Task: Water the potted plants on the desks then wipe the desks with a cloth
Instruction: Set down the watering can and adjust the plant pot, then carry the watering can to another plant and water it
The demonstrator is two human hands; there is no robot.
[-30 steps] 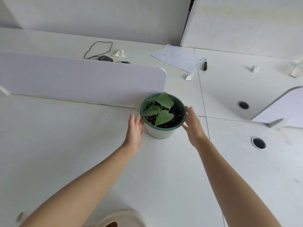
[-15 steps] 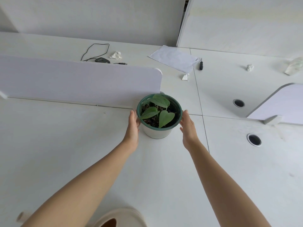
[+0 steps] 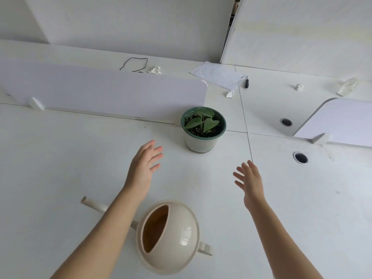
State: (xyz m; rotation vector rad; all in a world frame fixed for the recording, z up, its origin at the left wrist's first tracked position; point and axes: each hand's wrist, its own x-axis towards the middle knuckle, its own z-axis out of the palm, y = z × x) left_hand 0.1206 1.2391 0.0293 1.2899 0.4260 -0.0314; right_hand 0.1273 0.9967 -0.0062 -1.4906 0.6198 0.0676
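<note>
Your left fingers (image 3: 156,156) are straight and slightly fanned, gripping nothing, at the centre of the frame. Your right fingers (image 3: 240,174), right of centre, are spread the same way and just as empty. Both the left hand (image 3: 144,168) and the right hand (image 3: 250,182) are held palm-inward over the white desk (image 3: 60,168), with bare forearms running down to the bottom edge.

Above and between the hands, apart from both, a green-rimmed white plastic pot (image 3: 200,141) stands upright. It holds dark soil and a small plant with heart-shaped green leaves (image 3: 203,119). It sits just beside the rounded end of a pale lilac divider panel (image 3: 100,93) that crosses the left half of the frame.

At lower centre, between your forearms, a cream plastic watering can (image 3: 169,236) rests on the desk. Its long spout points to the lower left, passing behind your left forearm.

Beyond the divider, toward the top, lie a looped black cable (image 3: 133,64), a crumpled white tissue (image 3: 155,69) and a white sheet of paper (image 3: 218,75). At the right, two round black cable holes (image 3: 300,157) sit near a second lilac panel (image 3: 342,121).
</note>
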